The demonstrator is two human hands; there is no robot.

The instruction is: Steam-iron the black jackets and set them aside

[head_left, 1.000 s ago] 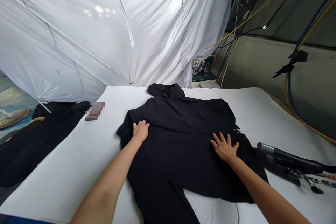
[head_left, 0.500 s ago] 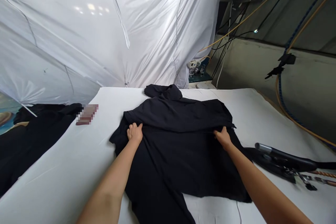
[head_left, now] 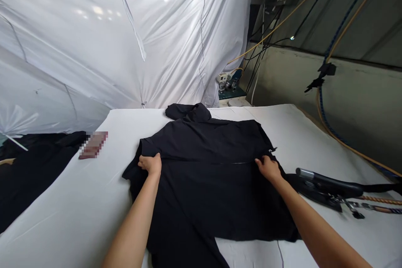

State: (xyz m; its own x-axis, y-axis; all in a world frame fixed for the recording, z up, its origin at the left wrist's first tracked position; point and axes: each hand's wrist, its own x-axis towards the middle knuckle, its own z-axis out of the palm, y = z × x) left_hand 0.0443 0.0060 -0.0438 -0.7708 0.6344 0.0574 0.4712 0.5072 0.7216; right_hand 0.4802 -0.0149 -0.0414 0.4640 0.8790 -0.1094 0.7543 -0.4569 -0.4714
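A black zip-up jacket (head_left: 201, 197) lies spread on the white-covered table (head_left: 78, 213), one sleeve reaching toward me and its hood or collar (head_left: 188, 111) at the far end. Across its middle runs the front edge with a zipper (head_left: 238, 163). My left hand (head_left: 151, 163) pinches the fabric at the left end of this edge. At the right end, my right hand (head_left: 269, 168) grips the same edge, close to a small metal zipper pull (head_left: 270, 150). Both sets of fingertips are partly hidden by cloth.
To the right rests what looks like a steam iron (head_left: 329, 183) with a black handle and hoses. Dark cloth (head_left: 34, 171) is piled beyond the left table edge, near a blurred reddish item (head_left: 94, 144). White sheeting (head_left: 94, 50) hangs behind; cables (head_left: 326, 104) hang at right.
The upper layer of the jacket has been drawn slightly nearer and lies flatter, showing more of the zipper line. Both hands keep hold. The view has shifted a little to the right.
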